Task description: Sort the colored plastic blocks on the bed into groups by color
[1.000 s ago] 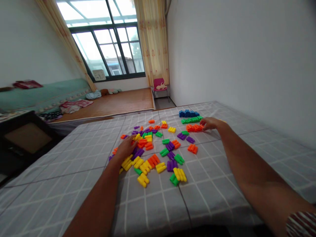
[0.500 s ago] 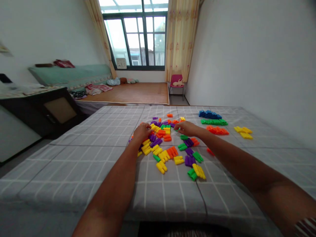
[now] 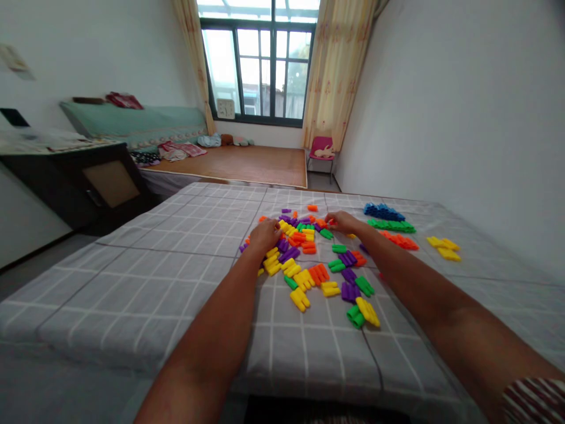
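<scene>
A loose pile of plastic building blocks in yellow, orange, purple and green lies on the checked cloth. My left hand [image 3: 266, 234] rests at the pile's left side, its fingers curled by a yellow block [image 3: 285, 227]; whatever they grip is hidden. At the far right of the pile, my right hand [image 3: 344, 222] pinches a small orange block [image 3: 331, 222]. Just below those fingertips lies a green block [image 3: 326, 234]. Closer to me are scattered an orange block [image 3: 318, 274], a purple block [image 3: 350, 291] and a yellow block [image 3: 368, 311].
Sorted rows stand at the right: blue blocks [image 3: 383, 211], green blocks [image 3: 392, 226], orange blocks [image 3: 399, 240] and a few yellow blocks [image 3: 444, 247]. The checked cloth [image 3: 176, 277] covers the surface. Beyond it are a low bed [image 3: 256, 165], a pink chair [image 3: 321, 144] and a dark cabinet [image 3: 106, 179].
The view has shifted slightly. My right hand has moved a little away from me, from beside the green block to an orange block. My left hand stays at the pile's left side.
</scene>
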The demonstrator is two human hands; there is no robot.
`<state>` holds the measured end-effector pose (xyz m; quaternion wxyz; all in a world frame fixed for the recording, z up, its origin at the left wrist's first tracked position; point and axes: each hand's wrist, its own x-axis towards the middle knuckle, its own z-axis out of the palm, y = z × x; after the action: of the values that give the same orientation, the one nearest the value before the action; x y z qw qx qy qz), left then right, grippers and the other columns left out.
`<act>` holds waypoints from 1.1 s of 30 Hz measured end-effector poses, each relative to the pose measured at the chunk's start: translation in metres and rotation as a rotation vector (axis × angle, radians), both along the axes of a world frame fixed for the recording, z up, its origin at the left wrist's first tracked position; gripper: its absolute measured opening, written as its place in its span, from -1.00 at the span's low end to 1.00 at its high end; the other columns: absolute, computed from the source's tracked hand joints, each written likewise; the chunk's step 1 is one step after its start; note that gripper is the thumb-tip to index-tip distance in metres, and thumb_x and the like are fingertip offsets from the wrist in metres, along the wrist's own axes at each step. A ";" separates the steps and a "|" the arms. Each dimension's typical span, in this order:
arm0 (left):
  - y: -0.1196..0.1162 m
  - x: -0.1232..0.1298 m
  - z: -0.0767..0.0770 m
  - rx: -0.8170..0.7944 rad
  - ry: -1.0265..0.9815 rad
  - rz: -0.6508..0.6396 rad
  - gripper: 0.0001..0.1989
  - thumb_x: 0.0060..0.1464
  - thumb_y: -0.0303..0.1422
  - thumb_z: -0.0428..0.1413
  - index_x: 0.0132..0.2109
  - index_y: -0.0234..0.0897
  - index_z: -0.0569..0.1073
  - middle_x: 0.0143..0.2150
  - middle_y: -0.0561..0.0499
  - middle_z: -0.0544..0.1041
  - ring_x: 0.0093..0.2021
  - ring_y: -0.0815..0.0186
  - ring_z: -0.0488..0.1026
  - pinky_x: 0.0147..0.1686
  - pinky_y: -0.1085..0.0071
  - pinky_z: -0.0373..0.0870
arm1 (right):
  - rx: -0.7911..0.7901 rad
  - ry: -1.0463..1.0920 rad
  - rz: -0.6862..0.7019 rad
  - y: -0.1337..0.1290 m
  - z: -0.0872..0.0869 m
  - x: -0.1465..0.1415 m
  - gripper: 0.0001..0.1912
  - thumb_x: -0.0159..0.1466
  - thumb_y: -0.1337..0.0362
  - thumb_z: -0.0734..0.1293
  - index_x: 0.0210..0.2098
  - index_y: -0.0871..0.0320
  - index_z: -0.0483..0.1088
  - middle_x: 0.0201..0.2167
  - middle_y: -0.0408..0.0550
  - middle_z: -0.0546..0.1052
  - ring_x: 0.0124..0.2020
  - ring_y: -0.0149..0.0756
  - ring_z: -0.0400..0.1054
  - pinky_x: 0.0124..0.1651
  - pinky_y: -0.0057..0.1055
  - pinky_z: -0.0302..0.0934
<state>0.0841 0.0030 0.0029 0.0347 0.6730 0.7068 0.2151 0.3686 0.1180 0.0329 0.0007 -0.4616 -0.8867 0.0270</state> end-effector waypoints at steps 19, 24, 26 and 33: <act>0.005 -0.008 0.002 -0.011 0.099 -0.076 -0.74 0.16 -0.22 0.00 -0.13 -0.22 0.48 -0.10 -0.05 0.56 -0.14 0.25 0.49 -0.24 0.42 0.33 | 0.050 0.533 0.097 -0.016 0.014 0.060 -0.52 0.11 0.35 0.39 0.05 0.17 0.43 0.00 0.07 0.52 -0.06 -0.19 0.44 0.02 -0.25 0.31; 0.005 -0.007 0.006 -0.030 0.111 -0.081 -0.74 0.17 -0.22 -0.02 -0.13 -0.22 0.47 -0.12 -0.05 0.56 -0.15 0.26 0.49 -0.25 0.44 0.32 | 0.053 0.700 -0.120 -0.023 0.017 0.190 -0.54 0.10 0.21 0.40 0.00 0.16 0.46 -0.05 0.03 0.54 -0.03 -0.10 0.42 0.09 -0.14 0.27; 0.005 -0.006 0.007 -0.037 0.123 -0.077 -0.74 0.17 -0.22 -0.02 -0.13 -0.22 0.47 -0.11 -0.05 0.56 -0.14 0.26 0.49 -0.24 0.43 0.32 | 0.005 0.716 -0.203 -0.028 0.013 0.233 -0.54 0.08 0.19 0.39 -0.03 0.18 0.47 -0.09 0.03 0.56 -0.03 -0.07 0.42 0.10 -0.13 0.26; 0.008 -0.008 0.005 -0.048 0.150 -0.065 -0.73 0.18 -0.20 -0.04 -0.11 -0.21 0.45 -0.16 -0.03 0.57 -0.18 0.26 0.50 -0.27 0.44 0.31 | -0.146 0.653 -0.259 -0.029 -0.009 0.275 -0.46 -0.03 0.34 0.36 -0.02 0.20 0.51 -0.02 0.02 0.57 0.07 -0.03 0.38 0.19 -0.16 0.18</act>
<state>0.0758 0.0111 0.0078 0.0046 0.7087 0.6902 0.1460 0.6433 0.0886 0.0244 0.2544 -0.5360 -0.7696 0.2359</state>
